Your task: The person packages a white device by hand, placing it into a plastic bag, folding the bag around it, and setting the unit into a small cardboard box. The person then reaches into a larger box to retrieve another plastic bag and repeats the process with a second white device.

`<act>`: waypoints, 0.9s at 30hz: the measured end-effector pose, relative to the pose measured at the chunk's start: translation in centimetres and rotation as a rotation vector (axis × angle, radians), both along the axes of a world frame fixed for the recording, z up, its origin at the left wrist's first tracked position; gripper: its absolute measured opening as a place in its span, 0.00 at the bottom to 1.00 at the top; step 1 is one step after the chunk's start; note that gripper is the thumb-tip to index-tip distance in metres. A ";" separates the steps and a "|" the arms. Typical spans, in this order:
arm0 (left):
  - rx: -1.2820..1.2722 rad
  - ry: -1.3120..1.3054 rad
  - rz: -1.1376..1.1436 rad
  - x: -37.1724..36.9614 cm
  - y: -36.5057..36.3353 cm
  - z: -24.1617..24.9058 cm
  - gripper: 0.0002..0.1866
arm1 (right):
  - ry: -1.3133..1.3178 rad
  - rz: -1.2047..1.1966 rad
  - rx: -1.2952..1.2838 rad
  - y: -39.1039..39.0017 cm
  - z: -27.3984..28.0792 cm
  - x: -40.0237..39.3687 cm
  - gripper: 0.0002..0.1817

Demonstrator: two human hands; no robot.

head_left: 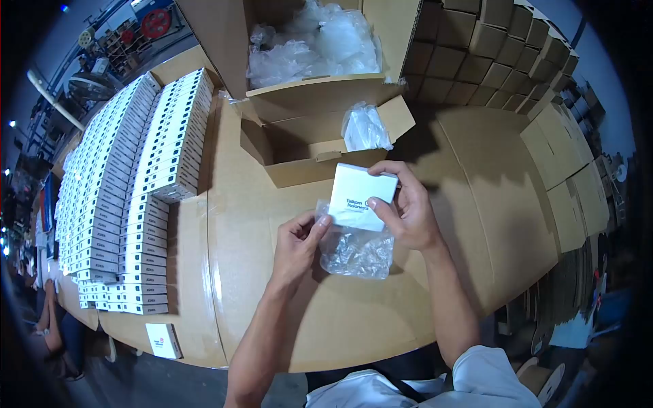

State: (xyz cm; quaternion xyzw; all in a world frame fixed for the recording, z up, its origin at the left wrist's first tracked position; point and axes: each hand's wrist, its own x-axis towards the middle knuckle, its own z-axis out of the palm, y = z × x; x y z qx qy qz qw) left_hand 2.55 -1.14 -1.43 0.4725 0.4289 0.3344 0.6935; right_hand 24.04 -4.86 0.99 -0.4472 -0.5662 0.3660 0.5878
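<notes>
My right hand (410, 211) grips a flat white box (352, 187) printed "Telkom Indonesia" by its right side, thumb on the front face. Pinched between the thumb and fingers of my left hand (299, 241) is the edge of a clear plastic bag (359, 255). The lower end of the white box meets the bag's mouth; how far it reaches inside is hard to see. Just beyond my hands stands an open cardboard carton (299, 175), with a plastic-wrapped white box (367, 128) at its right end.
Long stacks of white boxes (112, 204) line the left side. One white box (163, 340) lies by the near edge. A larger carton (326, 83) at the back holds clear plastic bags (320, 41). Brown cartons (490, 54) are piled at back right, with more cartons (558, 149) on the right.
</notes>
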 end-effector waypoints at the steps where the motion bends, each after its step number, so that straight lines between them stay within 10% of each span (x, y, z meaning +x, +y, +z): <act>1: 0.030 -0.018 0.022 0.1 0.0 -0.2 0.15 | -0.009 0.009 -0.024 0.0 0.0 -0.1 0.22; 11: 0.137 -0.094 0.216 0.1 0.7 -2.2 0.16 | 0.137 0.159 -0.248 -1.0 -0.9 -1.2 0.49; 27: 0.021 -0.378 0.273 0.1 0.8 -2.4 0.07 | 0.022 0.044 -0.218 -1.0 -0.6 -0.4 0.18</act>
